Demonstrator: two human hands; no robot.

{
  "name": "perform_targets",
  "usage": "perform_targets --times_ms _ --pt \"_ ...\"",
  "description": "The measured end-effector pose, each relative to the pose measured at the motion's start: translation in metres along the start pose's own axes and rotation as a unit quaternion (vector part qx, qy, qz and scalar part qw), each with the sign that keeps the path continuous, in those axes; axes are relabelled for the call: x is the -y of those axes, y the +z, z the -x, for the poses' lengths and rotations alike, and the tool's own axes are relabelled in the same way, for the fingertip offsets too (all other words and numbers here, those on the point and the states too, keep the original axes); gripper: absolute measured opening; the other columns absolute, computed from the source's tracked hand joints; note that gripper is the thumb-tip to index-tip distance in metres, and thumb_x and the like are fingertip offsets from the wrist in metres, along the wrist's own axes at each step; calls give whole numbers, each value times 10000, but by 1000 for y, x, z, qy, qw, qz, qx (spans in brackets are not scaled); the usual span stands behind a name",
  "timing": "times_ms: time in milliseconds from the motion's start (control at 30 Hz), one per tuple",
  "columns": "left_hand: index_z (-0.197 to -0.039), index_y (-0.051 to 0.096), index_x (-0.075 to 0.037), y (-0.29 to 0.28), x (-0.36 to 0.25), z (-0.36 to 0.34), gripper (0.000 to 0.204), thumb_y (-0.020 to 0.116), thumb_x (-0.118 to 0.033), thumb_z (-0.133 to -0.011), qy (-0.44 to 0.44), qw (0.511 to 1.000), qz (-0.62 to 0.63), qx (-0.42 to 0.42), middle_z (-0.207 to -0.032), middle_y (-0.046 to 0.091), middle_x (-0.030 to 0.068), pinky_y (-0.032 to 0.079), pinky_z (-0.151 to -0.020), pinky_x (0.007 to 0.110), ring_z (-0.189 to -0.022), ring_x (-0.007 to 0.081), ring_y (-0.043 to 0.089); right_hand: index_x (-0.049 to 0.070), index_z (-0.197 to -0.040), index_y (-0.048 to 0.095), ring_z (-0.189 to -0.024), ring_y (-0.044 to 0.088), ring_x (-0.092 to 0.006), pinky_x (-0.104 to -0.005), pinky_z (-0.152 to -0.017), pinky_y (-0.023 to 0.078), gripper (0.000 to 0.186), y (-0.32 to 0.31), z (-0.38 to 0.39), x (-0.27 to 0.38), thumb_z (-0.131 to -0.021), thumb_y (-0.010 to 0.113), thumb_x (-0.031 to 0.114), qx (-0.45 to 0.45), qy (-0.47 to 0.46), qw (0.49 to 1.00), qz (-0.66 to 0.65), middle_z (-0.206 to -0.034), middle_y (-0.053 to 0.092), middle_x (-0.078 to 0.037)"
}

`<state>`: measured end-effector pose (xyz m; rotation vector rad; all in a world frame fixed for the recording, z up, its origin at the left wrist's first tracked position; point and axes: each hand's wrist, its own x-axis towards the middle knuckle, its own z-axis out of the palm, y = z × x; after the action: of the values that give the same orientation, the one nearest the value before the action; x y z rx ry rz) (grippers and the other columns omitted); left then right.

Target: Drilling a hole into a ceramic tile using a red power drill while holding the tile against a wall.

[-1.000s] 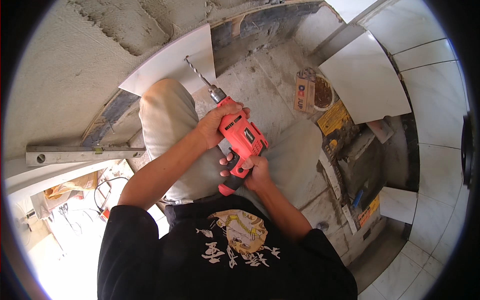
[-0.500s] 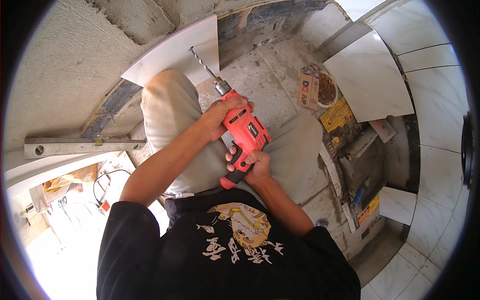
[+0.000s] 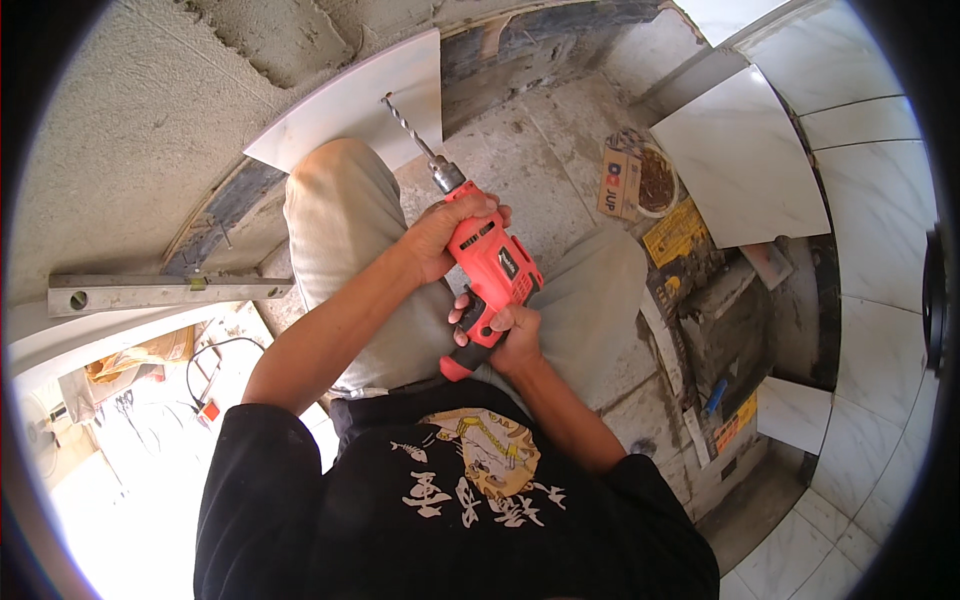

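Observation:
Both hands hold a red power drill [image 3: 505, 268] in front of my lap. My left hand [image 3: 440, 235] is wrapped round the front of its body, just behind the metal chuck [image 3: 446, 175]. My right hand [image 3: 513, 338] closes on the black rear handle, fingers by the trigger. A long spiral drill bit [image 3: 411, 130] runs from the chuck up to a white tile [image 3: 345, 110] standing against the wall. The bit's tip meets a small hole or mark in that tile. My left knee [image 3: 340, 170] is up against the tile's lower edge.
A metal spirit level [image 3: 170, 293] lies at left. Beyond my right knee are a small cardboard box [image 3: 618, 185], a round tub [image 3: 657, 180], a large leaning tile [image 3: 742, 160], a yellow-labelled bag [image 3: 676, 232] and a blue-handled tool [image 3: 716, 396]. A cable [image 3: 195, 360] trails at lower left.
Almost nothing differs. The view has shifted very slightly; hands, drill and tile keep the same places relative to each other.

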<state>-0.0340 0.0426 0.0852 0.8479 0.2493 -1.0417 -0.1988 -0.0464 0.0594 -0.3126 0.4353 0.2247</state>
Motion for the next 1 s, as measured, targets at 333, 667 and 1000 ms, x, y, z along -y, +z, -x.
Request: perform_targets --times_ms 333,667,1000 --pt "-1079 626 -28 -2 -2 1 339 747 -199 -812 -7 1000 -5 0 -1092 674 113 537 -942 401 -1019 221 636 -17 -1122 553 -785 597 -325 -430 -616 519 617 -3 -1 0 -525 555 139 8 12 1000 -9 -892 641 -158" --pt "-1119 608 -17 -6 -1 -3 350 726 -163 -823 -6 1000 -4 7 -1153 668 153 522 -976 415 -1088 248 629 -23 -1107 552 -789 604 -333 -425 -601 520 594 -11 -3 -3 -532 553 127 21 4 999 -27 -868 624 -142" --pt "-1152 590 -12 -3 -1 4 402 747 -179 -821 -14 999 18 45 -1158 668 156 538 -972 412 -1080 248 640 -12 -1213 532 -891 627 -345 -437 -624 563 666 7 9 0 -556 577 93 9 -33 999 28 -946 625 -168"
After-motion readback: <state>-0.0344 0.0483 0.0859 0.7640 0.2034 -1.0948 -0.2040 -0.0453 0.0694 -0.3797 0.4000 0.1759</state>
